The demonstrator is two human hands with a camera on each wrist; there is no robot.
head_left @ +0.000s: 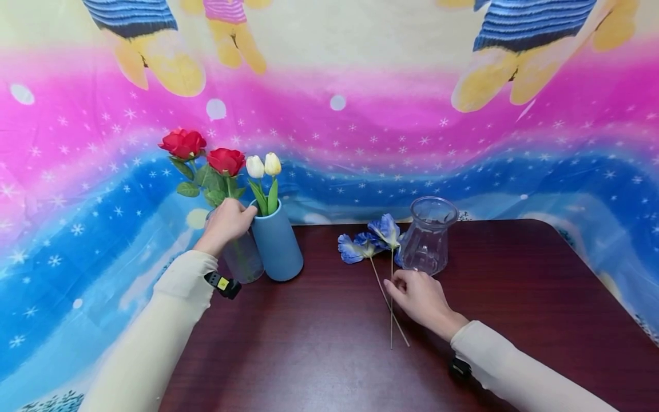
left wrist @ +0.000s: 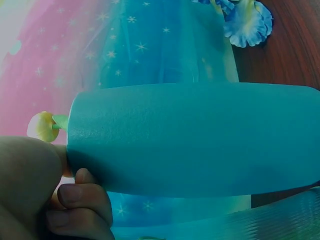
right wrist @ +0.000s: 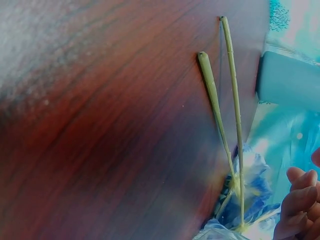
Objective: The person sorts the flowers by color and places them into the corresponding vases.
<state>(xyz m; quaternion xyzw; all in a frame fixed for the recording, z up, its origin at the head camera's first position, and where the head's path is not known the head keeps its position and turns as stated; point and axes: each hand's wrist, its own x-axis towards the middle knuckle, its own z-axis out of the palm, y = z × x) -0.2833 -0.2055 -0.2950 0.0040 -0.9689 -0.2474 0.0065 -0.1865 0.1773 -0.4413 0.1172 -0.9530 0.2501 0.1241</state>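
Observation:
My left hand (head_left: 229, 224) pinches the rim of the blue vase (head_left: 280, 246), which holds a white and a yellowish tulip (head_left: 273, 164). In the left wrist view, the curled fingers (left wrist: 85, 205) lie at the mouth of the vase (left wrist: 190, 140). Two blue flowers (head_left: 386, 230) lie on the table with their thin stems crossed. My right hand (head_left: 422, 300) hovers beside those stems, fingers loosely curled and holding nothing. From the right wrist, the fingers (right wrist: 300, 202) appear apart from the stems (right wrist: 235, 90).
A clear glass vase (head_left: 424, 252) stands right of the blue flowers. Red roses (head_left: 226, 162) stand in a transparent vase (head_left: 244, 260) behind my left wrist, left of the blue vase. The dark wooden table (head_left: 309, 355) meets a patterned cloth (head_left: 319, 126) at its back edge.

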